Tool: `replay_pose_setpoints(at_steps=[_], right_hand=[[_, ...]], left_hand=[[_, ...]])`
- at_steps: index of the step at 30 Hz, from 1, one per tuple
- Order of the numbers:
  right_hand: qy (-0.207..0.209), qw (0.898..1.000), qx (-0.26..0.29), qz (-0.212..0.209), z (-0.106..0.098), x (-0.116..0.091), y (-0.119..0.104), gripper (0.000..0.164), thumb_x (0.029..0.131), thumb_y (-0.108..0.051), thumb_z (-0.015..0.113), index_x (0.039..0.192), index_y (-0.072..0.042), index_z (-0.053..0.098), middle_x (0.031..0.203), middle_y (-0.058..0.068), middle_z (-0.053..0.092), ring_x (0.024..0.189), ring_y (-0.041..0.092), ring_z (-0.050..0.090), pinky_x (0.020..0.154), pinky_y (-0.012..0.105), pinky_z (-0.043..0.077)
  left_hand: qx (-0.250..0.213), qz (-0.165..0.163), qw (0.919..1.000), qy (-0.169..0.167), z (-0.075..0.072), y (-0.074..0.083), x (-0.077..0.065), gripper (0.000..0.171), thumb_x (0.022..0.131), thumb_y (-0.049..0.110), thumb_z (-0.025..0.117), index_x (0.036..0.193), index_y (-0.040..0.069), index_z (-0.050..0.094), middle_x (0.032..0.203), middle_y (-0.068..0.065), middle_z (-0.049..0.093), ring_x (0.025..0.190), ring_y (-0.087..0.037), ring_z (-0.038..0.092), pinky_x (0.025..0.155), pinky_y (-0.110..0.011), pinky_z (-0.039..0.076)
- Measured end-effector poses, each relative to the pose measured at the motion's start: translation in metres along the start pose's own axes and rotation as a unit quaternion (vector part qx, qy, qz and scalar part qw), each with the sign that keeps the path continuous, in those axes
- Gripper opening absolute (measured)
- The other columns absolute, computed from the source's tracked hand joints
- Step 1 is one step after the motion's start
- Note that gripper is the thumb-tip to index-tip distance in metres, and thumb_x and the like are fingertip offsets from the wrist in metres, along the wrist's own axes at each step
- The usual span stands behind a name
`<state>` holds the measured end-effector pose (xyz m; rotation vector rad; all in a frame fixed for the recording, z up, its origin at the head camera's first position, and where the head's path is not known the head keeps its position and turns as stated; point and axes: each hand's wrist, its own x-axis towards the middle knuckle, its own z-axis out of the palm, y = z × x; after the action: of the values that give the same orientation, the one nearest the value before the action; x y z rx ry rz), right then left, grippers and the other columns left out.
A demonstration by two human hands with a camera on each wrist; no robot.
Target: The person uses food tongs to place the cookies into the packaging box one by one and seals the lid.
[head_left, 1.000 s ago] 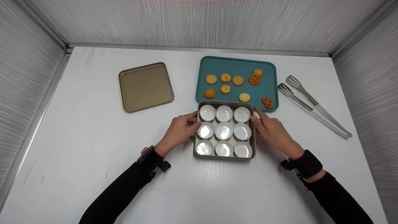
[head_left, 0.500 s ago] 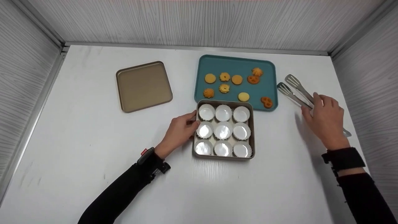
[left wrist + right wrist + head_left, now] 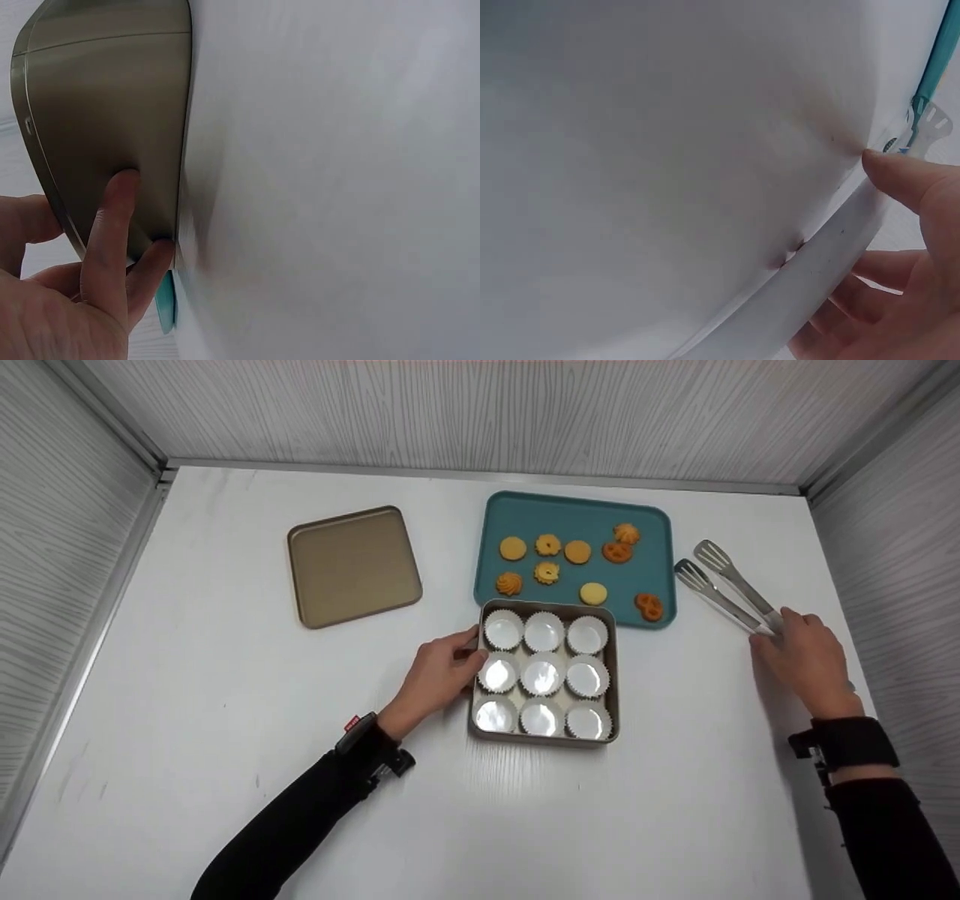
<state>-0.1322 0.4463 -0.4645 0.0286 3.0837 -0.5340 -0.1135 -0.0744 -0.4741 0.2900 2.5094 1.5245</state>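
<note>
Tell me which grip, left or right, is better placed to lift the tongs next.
Right, I'd judge: the right grip is curled round the tongs. The left grip touches the box, on the side away from the tongs.

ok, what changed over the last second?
The right hand let go of the tin's right side, moved right and now has thumb and fingers around the tongs.

Unchanged: the left hand still holds the tin's left side; the tongs show no clear shift; the paper cups, cookies, teal tray and brown tray stayed put.
</note>
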Motion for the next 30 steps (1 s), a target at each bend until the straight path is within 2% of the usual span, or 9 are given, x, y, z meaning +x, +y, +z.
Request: replay_pose_setpoints(at_steps=[4, 10, 13, 15, 17, 20, 23, 26, 30], right_hand=[[0.009, 1.0, 0.011, -0.017, 0.001, -0.002, 0.001, 0.054, 0.101, -0.018, 0.066, 0.131, 0.025, 0.05, 0.113, 0.048, 0.052, 0.1, 0.063, 0.053, 0.08, 0.072, 0.045], [-0.019, 0.999, 0.017, 0.024, -0.001, -0.006, -0.003, 0.065, 0.106, -0.032, 0.056, 0.138, 0.023, 0.042, 0.118, 0.043, 0.047, 0.099, 0.059, 0.052, 0.077, 0.07, 0.045], [0.003, 0.999, 0.021, 0.04, -0.002, -0.009, -0.009, 0.068, 0.108, -0.035, 0.05, 0.142, 0.023, 0.038, 0.123, 0.043, 0.044, 0.098, 0.06, 0.053, 0.075, 0.071, 0.045], [0.033, 0.998, 0.028, 0.037, -0.002, -0.011, -0.016, 0.067, 0.108, -0.035, 0.048, 0.142, 0.022, 0.039, 0.125, 0.043, 0.045, 0.097, 0.061, 0.054, 0.074, 0.072, 0.044], [0.07, 0.996, 0.041, 0.02, -0.002, -0.013, -0.025, 0.064, 0.108, -0.034, 0.05, 0.141, 0.02, 0.042, 0.12, 0.041, 0.051, 0.095, 0.06, 0.056, 0.072, 0.072, 0.044], [0.129, 0.989, 0.054, -0.035, -0.001, -0.014, -0.041, 0.057, 0.105, -0.029, 0.06, 0.135, 0.018, 0.049, 0.102, 0.037, 0.061, 0.084, 0.056, 0.061, 0.066, 0.069, 0.045], [0.157, 0.982, 0.049, -0.095, 0.001, -0.013, -0.061, 0.053, 0.1, -0.025, 0.071, 0.129, 0.017, 0.055, 0.087, 0.033, 0.064, 0.071, 0.048, 0.062, 0.059, 0.062, 0.046], [0.139, 0.98, 0.033, -0.139, 0.002, -0.009, -0.08, 0.053, 0.096, -0.024, 0.078, 0.126, 0.015, 0.059, 0.088, 0.031, 0.066, 0.068, 0.042, 0.063, 0.058, 0.058, 0.049], [0.083, 0.982, 0.006, -0.169, 0.0, -0.002, -0.103, 0.053, 0.093, -0.027, 0.08, 0.126, 0.01, 0.062, 0.095, 0.026, 0.07, 0.072, 0.037, 0.066, 0.059, 0.057, 0.054]], left_hand=[[-0.005, -0.007, 1.0, 0.001, 0.001, -0.001, 0.0, 0.053, 0.101, 0.023, 0.064, 0.148, 0.001, 0.054, 0.141, -0.017, 0.063, 0.119, -0.025, 0.068, 0.105, -0.038, 0.051], [-0.019, -0.014, 0.9997, -0.001, 0.001, -0.001, -0.001, 0.053, 0.101, 0.023, 0.064, 0.149, 0.002, 0.054, 0.139, -0.017, 0.064, 0.119, -0.024, 0.068, 0.102, -0.036, 0.053], [-0.029, -0.019, 0.9994, -0.004, 0.001, -0.001, -0.002, 0.053, 0.102, 0.023, 0.064, 0.149, 0.003, 0.053, 0.139, -0.017, 0.064, 0.119, -0.023, 0.068, 0.095, -0.035, 0.057], [-0.031, -0.02, 0.9993, -0.005, 0.001, -0.001, -0.003, 0.053, 0.102, 0.023, 0.063, 0.149, 0.002, 0.053, 0.139, -0.017, 0.064, 0.119, -0.023, 0.068, 0.094, -0.035, 0.058], [-0.028, -0.018, 0.9994, -0.005, 0.0, 0.0, -0.003, 0.052, 0.103, 0.024, 0.063, 0.149, 0.002, 0.053, 0.14, -0.016, 0.064, 0.119, -0.023, 0.068, 0.096, -0.036, 0.057], [-0.018, -0.01, 0.9998, -0.003, -0.002, 0.0, -0.003, 0.052, 0.103, 0.024, 0.063, 0.149, 0.001, 0.053, 0.141, -0.017, 0.062, 0.12, -0.025, 0.067, 0.103, -0.037, 0.052], [-0.011, -0.004, 0.9999, -0.004, -0.002, 0.0, -0.003, 0.052, 0.104, 0.024, 0.063, 0.149, 0.001, 0.053, 0.142, -0.018, 0.061, 0.121, -0.025, 0.067, 0.105, -0.038, 0.051], [-0.008, 0.0, 1.0, -0.006, -0.002, 0.0, -0.003, 0.052, 0.104, 0.025, 0.062, 0.149, 0.001, 0.053, 0.143, -0.018, 0.061, 0.122, -0.025, 0.066, 0.105, -0.038, 0.051], [-0.007, 0.002, 0.9999, -0.008, -0.002, 0.0, -0.003, 0.051, 0.105, 0.025, 0.061, 0.149, 0.001, 0.053, 0.142, -0.018, 0.061, 0.123, -0.025, 0.065, 0.105, -0.038, 0.051]])
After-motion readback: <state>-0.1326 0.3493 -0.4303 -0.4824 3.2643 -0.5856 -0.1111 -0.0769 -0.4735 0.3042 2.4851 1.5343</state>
